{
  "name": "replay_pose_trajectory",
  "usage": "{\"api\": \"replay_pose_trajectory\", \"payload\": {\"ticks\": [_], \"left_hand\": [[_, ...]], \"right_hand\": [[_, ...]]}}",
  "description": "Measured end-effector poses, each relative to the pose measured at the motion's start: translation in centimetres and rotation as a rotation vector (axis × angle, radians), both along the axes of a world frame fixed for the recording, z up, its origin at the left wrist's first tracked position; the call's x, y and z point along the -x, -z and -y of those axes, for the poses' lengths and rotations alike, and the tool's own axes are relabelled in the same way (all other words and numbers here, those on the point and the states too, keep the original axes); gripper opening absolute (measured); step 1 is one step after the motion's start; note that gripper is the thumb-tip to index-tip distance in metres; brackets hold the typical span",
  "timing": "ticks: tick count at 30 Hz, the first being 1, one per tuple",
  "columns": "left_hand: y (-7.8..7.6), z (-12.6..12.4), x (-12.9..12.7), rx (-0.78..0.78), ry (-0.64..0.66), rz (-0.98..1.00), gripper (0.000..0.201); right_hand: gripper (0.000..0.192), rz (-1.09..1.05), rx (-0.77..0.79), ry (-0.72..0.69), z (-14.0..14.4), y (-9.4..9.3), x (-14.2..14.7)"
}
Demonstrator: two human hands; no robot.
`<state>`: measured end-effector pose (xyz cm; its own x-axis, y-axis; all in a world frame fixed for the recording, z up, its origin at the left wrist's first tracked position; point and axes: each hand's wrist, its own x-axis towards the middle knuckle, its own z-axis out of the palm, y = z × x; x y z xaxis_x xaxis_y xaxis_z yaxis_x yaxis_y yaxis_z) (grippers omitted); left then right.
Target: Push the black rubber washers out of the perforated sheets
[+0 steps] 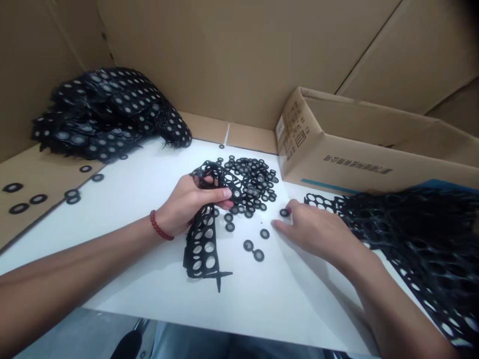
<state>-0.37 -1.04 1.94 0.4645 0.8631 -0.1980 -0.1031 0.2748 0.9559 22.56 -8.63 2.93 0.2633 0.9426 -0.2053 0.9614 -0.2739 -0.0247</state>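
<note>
My left hand (198, 197), with a red beaded bracelet at the wrist, is closed around a folded strip of black perforated rubber sheet (204, 239). The strip hangs toward me, full of round holes, with a thin cross-shaped tail at its end. A black ring (236, 194) shows at my left thumb tip. My right hand (318, 229) is low over the white tabletop, thumb and forefinger apart. Another black ring (284, 213) is at its fingertips; whether it touches them I cannot tell. Between my hands lies a heap of small black rings (258, 179).
A pile of black sheets (112, 112) stands at the back left. Punched black sheet scrap (419, 239) lies at the right, before an open cardboard box (337, 159). Loose rings (38, 199) are scattered left. Cardboard walls (224, 60) enclose the white table (149, 279).
</note>
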Motion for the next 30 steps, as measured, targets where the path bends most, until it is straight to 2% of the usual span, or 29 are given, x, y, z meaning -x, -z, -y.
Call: {"api": "replay_pose_trajectory", "payload": {"ticks": [3, 6, 9, 15, 19, 23, 26, 30], "left_hand": [[-0.1, 0.2, 0.0, -0.075, 0.012, -0.008, 0.016], [-0.2, 0.3, 0.1, -0.157, 0.014, -0.034, 0.014], [-0.2, 0.3, 0.1, -0.167, 0.010, -0.069, 0.015], [-0.1, 0.4, -0.1, -0.209, 0.007, -0.173, 0.013], [-0.1, 0.5, -0.1, -0.292, 0.027, -0.217, 0.013], [-0.3, 0.5, -0.1, -0.296, 0.028, -0.237, 0.015], [-0.4, 0.6, -0.1, -0.288, 0.036, -0.225, 0.019], [-0.4, 0.8, -0.2, -0.216, 0.036, -0.183, 0.031]], "right_hand": [[0.042, 0.051, 0.070, 0.064, 0.3, 0.8, -1.1], [0.034, 0.001, 0.087, 0.039, 0.4, 0.7, -1.6], [0.030, -0.026, 0.067, 0.012, 0.5, 0.1, -2.3], [0.035, 0.123, 0.082, 0.112, 1.4, 0.4, -4.7], [0.028, 0.115, 0.066, 0.079, 1.5, 0.9, -5.7], [0.020, 0.058, 0.046, 0.103, 1.1, 0.8, -5.7], [0.023, -0.136, -0.004, 0.180, 0.8, 0.0, -5.4], [0.014, -0.808, -0.175, 0.249, 0.8, -1.1, -4.1]]}}
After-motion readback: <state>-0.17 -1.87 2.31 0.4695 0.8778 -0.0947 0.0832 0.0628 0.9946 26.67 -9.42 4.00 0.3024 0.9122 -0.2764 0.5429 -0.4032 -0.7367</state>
